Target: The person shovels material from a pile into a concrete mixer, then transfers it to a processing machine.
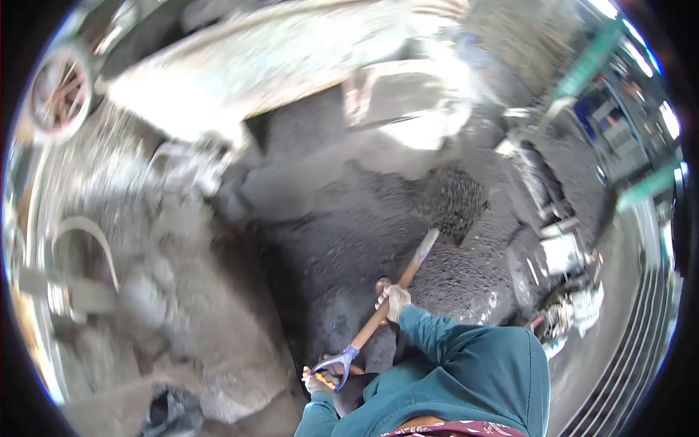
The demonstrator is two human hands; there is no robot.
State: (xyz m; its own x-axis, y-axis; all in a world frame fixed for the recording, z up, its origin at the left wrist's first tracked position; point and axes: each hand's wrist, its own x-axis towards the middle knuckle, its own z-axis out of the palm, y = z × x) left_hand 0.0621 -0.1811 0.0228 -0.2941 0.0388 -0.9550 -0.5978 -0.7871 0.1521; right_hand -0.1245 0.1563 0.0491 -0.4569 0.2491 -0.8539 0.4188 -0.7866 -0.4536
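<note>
A shovel (pixel 373 325) with a wooden shaft and a purple D-shaped handle slants across the middle of the head view. My left hand (pixel 317 382) is closed around the grip of that handle, where some orange shows at the fingers. Farther up, my right hand (pixel 395 302), in what looks like a pale glove, wraps around the shaft. At the far end of the shaft lies a heap of dark, wet-looking granular material (pixel 455 200). It covers the blade, so the blade's edges are hidden.
Dark loose material (pixel 480 269) spreads over the ground. A large pale trough-like structure (pixel 291 62) crosses the back, blurred. A spoked wheel (pixel 61 91) stands far left, above a rough grey block (pixel 226 320). Machinery parts (pixel 564 255) and a ribbed grey surface (pixel 633 349) are at right.
</note>
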